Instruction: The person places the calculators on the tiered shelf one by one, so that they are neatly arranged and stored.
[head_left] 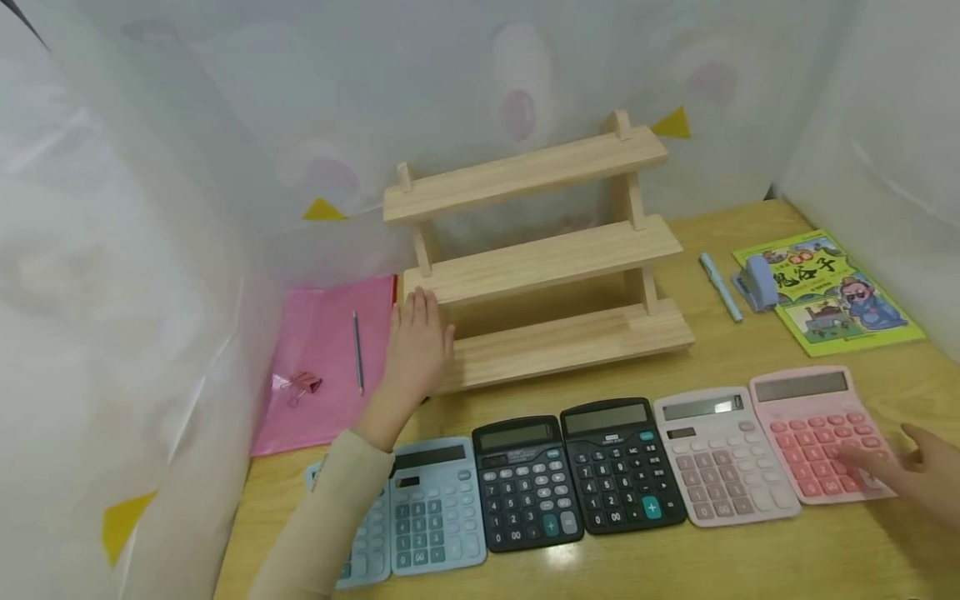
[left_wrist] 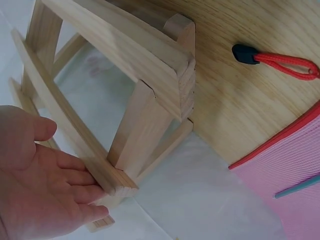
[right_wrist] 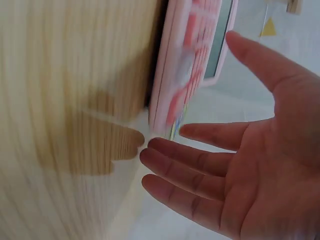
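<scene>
A three-tier wooden shelf [head_left: 555, 250] stands on the table. My left hand [head_left: 417, 346] is at its left end, fingers straight and overlapping the middle board; in the left wrist view the same hand [left_wrist: 50, 185] has its palm showing and nothing in it. At the right, my right hand [head_left: 911, 467] reaches over the lower right of a pink calculator [head_left: 810, 387]. In the right wrist view this hand [right_wrist: 215, 155] is spread beside the pink calculator [right_wrist: 175, 65], palm showing and holding nothing.
Left of the pink one, a row of calculators holds a white [head_left: 705, 433], two black [head_left: 626, 467] and two light blue ones. A pink zip pouch [head_left: 322, 417] bears a pencil [head_left: 357, 354] and a binder clip [head_left: 306, 382]. A pen [head_left: 720, 287], stapler-like punch [head_left: 757, 283] and book [head_left: 847, 292] lie right.
</scene>
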